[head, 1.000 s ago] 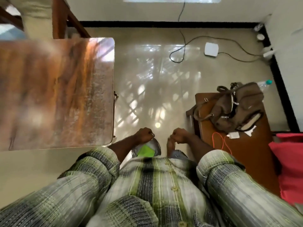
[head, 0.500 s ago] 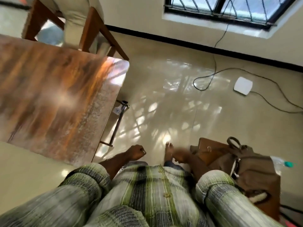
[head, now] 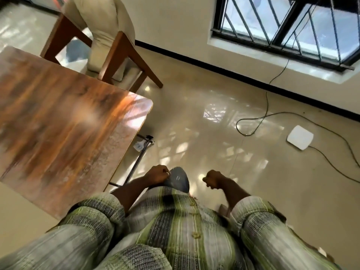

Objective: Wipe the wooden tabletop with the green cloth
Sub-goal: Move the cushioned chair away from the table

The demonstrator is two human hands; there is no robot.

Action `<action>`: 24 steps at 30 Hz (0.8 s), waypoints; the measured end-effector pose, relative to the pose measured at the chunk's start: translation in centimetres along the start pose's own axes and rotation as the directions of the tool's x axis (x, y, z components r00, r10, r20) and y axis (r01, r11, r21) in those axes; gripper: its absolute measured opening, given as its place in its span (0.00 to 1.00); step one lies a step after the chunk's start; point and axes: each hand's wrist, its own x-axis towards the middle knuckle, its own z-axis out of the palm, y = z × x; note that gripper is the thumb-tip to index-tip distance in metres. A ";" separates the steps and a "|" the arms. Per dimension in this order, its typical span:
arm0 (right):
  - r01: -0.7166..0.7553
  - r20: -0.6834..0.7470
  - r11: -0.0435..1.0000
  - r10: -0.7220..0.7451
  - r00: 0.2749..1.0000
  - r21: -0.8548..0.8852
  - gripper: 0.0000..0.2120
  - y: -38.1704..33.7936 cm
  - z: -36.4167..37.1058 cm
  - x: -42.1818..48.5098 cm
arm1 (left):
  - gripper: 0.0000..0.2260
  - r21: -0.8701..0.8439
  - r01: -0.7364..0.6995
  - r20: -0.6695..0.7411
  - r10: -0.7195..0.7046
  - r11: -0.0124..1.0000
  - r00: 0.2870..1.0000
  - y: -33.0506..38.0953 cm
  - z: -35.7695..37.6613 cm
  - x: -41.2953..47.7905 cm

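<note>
A person in a green-striped shirt stands off the corner of a glossy brown wood-grain table [head: 64, 121], which lies up and to the left of the fingers and well apart from them. In the past second the view has swung up from the floor to a barred window [head: 282, 26], and the green patch seen beneath the left hand [head: 157, 174] has dropped from sight: the green cloth is nowhere visible now. That hand is curled against a grey-blue rounded shape [head: 178, 179]; whether its fingers hold the cloth cannot be told. The right hand [head: 213, 179] is a closed fist with nothing showing in it. Wiping appears not yet begun.
</note>
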 end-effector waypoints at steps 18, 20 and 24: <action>0.021 0.000 0.972 -0.021 1.000 -0.236 0.16 -10.9 -29.8 14.7 | 0.12 -0.177 0.029 0.031 -0.024 0.984 0.999 8.3 -18.7 21.5; 0.034 -0.014 0.965 -0.039 0.999 -0.258 0.16 -12.8 -32.9 16.2 | 0.10 -0.232 0.068 0.040 -0.060 0.970 0.997 9.1 -21.3 23.3; 0.060 -0.003 0.976 -0.062 0.998 -0.210 0.13 -16.3 -39.4 19.9 | 0.08 -0.357 0.130 0.009 -0.135 0.925 0.991 11.0 -26.1 27.8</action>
